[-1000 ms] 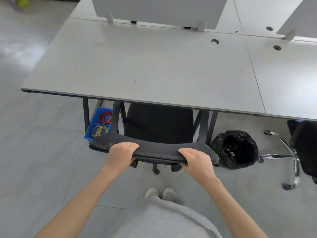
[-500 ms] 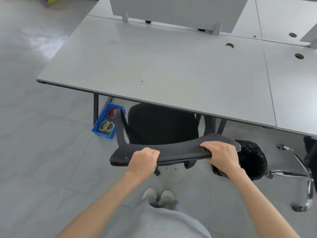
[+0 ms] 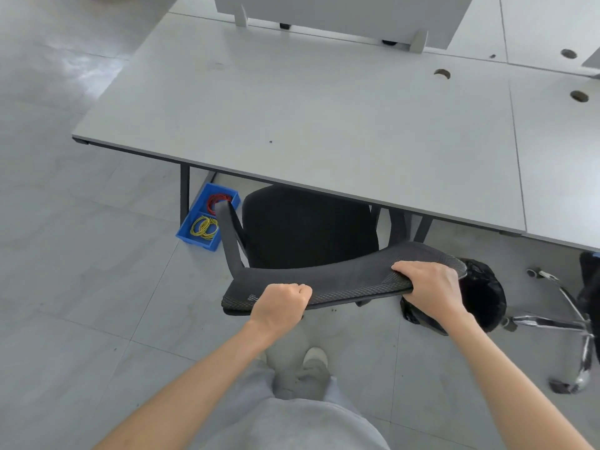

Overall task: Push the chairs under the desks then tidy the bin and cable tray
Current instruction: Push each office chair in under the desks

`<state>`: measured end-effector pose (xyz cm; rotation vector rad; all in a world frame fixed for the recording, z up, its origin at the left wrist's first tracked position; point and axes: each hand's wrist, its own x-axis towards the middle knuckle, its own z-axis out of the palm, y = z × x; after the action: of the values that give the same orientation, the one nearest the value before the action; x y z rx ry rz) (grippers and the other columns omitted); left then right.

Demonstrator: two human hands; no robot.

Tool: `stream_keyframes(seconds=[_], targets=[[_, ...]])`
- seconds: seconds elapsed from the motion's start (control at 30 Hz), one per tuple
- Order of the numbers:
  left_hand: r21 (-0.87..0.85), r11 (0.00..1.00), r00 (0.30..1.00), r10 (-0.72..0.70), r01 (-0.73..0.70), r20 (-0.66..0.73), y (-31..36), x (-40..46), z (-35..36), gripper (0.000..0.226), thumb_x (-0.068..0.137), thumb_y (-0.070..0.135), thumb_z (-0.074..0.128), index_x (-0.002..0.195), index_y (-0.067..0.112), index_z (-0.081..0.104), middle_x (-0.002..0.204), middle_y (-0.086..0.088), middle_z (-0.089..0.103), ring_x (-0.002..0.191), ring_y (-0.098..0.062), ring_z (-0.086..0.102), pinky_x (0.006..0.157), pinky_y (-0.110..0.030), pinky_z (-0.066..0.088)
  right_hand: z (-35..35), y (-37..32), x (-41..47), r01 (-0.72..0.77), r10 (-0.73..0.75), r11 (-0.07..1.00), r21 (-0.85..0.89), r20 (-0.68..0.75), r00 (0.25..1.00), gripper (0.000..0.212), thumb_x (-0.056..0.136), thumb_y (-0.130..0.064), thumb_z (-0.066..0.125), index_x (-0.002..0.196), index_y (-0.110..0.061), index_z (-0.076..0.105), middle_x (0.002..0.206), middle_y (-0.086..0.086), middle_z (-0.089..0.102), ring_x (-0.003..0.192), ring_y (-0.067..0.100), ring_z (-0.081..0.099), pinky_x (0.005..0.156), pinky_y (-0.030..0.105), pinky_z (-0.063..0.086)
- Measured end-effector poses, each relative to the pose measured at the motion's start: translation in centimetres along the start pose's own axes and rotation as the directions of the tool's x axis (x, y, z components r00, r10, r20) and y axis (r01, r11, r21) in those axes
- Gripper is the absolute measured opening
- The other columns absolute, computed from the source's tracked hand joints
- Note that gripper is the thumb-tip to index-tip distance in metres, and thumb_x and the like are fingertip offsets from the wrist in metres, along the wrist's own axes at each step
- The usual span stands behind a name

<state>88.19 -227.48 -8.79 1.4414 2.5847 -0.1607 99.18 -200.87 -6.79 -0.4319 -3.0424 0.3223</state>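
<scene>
Both hands, left [image 3: 281,305] and right [image 3: 430,289], are clamped on the black mesh chair's backrest [image 3: 344,280] at frame centre, its seat partly under the grey surface [image 3: 308,115].

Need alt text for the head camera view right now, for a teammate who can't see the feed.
Both hands, left hand and right hand, grip the top edge of a black mesh chair whose seat sits partly under a grey desk. A blue tray of coiled cables lies on the floor by the desk leg, and a black-lined bin stands to the chair's right.
</scene>
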Motion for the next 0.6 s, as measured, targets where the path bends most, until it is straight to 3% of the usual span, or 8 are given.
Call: stream_keyframes(seconds=[0.13,0.27,0.37,0.43,0.5,0.6], targets=[[-0.022,0.999,0.999,0.030,-0.031,-0.023,-2.0,-1.4,1.0,0.031,0.041,0.013,0.082,0.065,0.020,0.065,0.050,0.005,0.062,0.037,-0.013,0.055,0.033,-0.019,0.043,1.0,-2.4,-1.9,-0.069,0.069,0.998,-0.004,-0.059,0.996,0.038,0.046,-0.001,0.076,0.080,-0.017,0.072,0.075,-0.002,0.073,0.069,0.025,0.069,0.057,0.032,0.050],[-0.048,0.991,0.992,0.123,-0.125,-0.040,-5.1,-2.1,0.4,0.028,0.045,0.015,0.083,0.067,0.018,0.067,0.050,0.004,0.064,0.037,-0.015,0.057,0.034,-0.019,0.045,1.8,-5.5,-3.3,-0.138,0.134,0.990,-0.025,-0.121,0.984,0.025,0.052,-0.012,0.065,0.075,-0.017,0.070,0.069,-0.002,0.071,0.065,0.024,0.067,0.051,0.027,0.046],[-0.082,0.977,0.981,0.194,-0.195,-0.020,-8.4,-3.2,-0.6,0.016,0.077,0.015,0.067,0.092,0.012,0.068,0.072,-0.005,0.073,0.060,-0.024,0.067,0.057,-0.029,0.055,2.7,-9.5,-3.9,-0.173,0.165,0.985,-0.027,-0.182,0.969,0.023,0.053,-0.017,0.059,0.073,-0.018,0.070,0.067,-0.003,0.071,0.063,0.023,0.067,0.048,0.026,0.047],[-0.103,0.973,0.977,0.211,-0.207,0.027,-11.2,-4.2,-0.6,0.023,0.089,0.014,0.053,0.108,0.008,0.063,0.091,-0.011,0.073,0.077,-0.031,0.068,0.071,-0.034,0.055,3.4,-12.7,-4.3,-0.195,0.188,0.981,-0.016,-0.201,0.961,0.025,0.052,-0.018,0.057,0.073,-0.019,0.070,0.066,-0.005,0.070,0.060,0.022,0.067,0.046,0.025,0.047],[-0.091,0.964,0.967,0.253,-0.250,0.023,-13.6,-5.9,-0.3,0.021,0.086,0.015,0.058,0.105,0.010,0.065,0.087,-0.009,0.073,0.074,-0.028,0.068,0.068,-0.032,0.055,4.1,-15.4,-5.1,-0.201,0.194,0.980,-0.009,-0.209,0.958,0.025,0.051,-0.019,0.058,0.073,-0.020,0.070,0.065,-0.006,0.070,0.058,0.021,0.067,0.044,0.025,0.048],[0.003,0.932,0.930,0.360,-0.362,0.074,-16.5,-8.2,1.0,0.019,0.062,0.020,0.075,0.079,0.019,0.067,0.059,0.005,0.067,0.046,-0.013,0.061,0.041,-0.022,0.049,5.2,-18.4,-6.6,-0.172,0.160,0.984,-0.036,-0.218,0.963,0.028,0.048,-0.015,0.059,0.073,-0.019,0.072,0.064,-0.007,0.070,0.055,0.019,0.066,0.042,0.025,0.046]])
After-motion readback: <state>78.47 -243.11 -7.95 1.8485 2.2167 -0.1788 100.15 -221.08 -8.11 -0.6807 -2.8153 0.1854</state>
